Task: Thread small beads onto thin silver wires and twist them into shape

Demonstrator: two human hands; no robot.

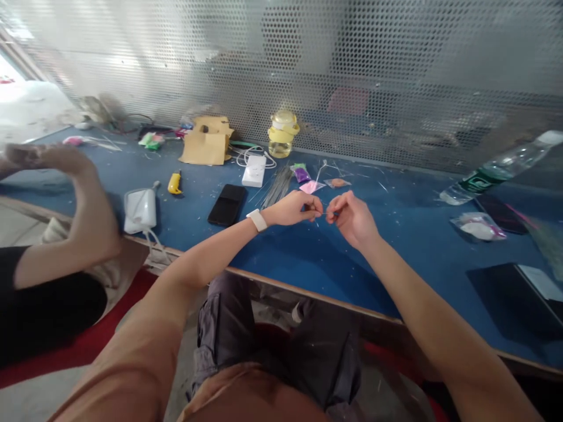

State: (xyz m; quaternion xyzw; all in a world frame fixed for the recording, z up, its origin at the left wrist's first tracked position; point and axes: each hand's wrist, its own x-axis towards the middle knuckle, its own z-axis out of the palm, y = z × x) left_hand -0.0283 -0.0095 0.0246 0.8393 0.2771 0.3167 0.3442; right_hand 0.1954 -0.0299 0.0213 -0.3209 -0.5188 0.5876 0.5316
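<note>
Above the blue tabletop, my left hand pinches a thin wire-like strand between thumb and fingers. A short way to the right, my right hand has its fingertips closed on the strand's other side. Whatever finer detail sits at the fingertips is too small to make out. Just beyond my left hand lies a bundle of thin grey wires. Small bags with pink, purple and orange contents rest behind my hands.
A black phone, white power bank and yellow-lidded bottle stand leftward. Farther left are a yellow cutter and a co-worker's arm. A water bottle leans at right. Perforated metal rises behind.
</note>
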